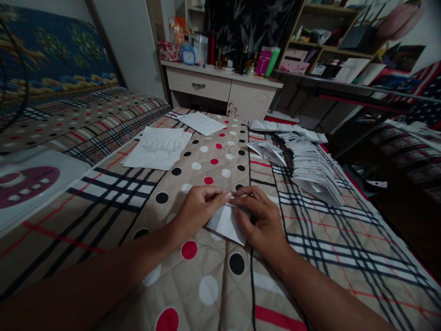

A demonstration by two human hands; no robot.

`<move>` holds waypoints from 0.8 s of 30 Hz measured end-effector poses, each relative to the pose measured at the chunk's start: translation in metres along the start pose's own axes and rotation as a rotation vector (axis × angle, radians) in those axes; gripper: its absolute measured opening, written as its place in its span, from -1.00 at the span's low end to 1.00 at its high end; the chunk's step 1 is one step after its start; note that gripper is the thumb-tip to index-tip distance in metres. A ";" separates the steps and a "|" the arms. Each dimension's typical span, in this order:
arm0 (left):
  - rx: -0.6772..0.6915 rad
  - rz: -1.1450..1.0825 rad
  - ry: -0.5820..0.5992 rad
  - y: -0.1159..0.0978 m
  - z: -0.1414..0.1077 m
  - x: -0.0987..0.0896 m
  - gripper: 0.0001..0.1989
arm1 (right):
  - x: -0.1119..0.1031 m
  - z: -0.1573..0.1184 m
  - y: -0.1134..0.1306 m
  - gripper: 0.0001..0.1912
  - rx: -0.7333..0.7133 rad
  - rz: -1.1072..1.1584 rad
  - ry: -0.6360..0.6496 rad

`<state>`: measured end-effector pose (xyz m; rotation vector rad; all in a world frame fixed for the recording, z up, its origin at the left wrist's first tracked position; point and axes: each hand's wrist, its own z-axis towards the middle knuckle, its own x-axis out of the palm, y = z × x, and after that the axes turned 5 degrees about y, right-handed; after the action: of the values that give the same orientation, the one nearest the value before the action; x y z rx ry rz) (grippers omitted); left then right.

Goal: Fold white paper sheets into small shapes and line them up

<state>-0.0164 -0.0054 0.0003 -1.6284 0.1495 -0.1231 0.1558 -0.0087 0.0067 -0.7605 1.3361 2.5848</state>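
A small folded white paper [227, 223] lies over the dotted bedspread, between my two hands. My left hand [203, 202] pinches its far edge between thumb and forefinger. From the other side my right hand [260, 216] closes on the same edge, its thumb and fingers curled against the paper. The fingertips of both hands nearly meet there. Farther off on the right lie a loose folded paper piece [267, 151] and a long overlapping row of folded papers [312, 158].
Printed sheets [156, 149] are stacked at the back left, with more white sheets [203, 123] beyond them. A white bag with a purple print [31, 184] lies at far left. Past the bed stands a white dresser [198, 85] with a blue clock [188, 54].
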 end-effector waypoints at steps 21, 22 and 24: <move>0.039 0.133 -0.087 0.001 0.003 -0.003 -0.81 | 0.005 0.000 -0.005 -0.86 0.486 0.353 0.177; 0.046 0.138 -0.080 0.001 0.004 -0.003 -0.81 | 0.005 0.000 -0.005 -0.84 0.483 0.350 0.153; 0.047 0.103 -0.041 0.001 0.005 -0.003 -0.80 | 0.004 0.000 -0.005 -0.82 0.487 0.356 0.091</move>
<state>-0.0181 -0.0004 -0.0008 -1.5722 0.1976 -0.0138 0.1542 -0.0059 0.0009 -0.6001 2.1871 2.3041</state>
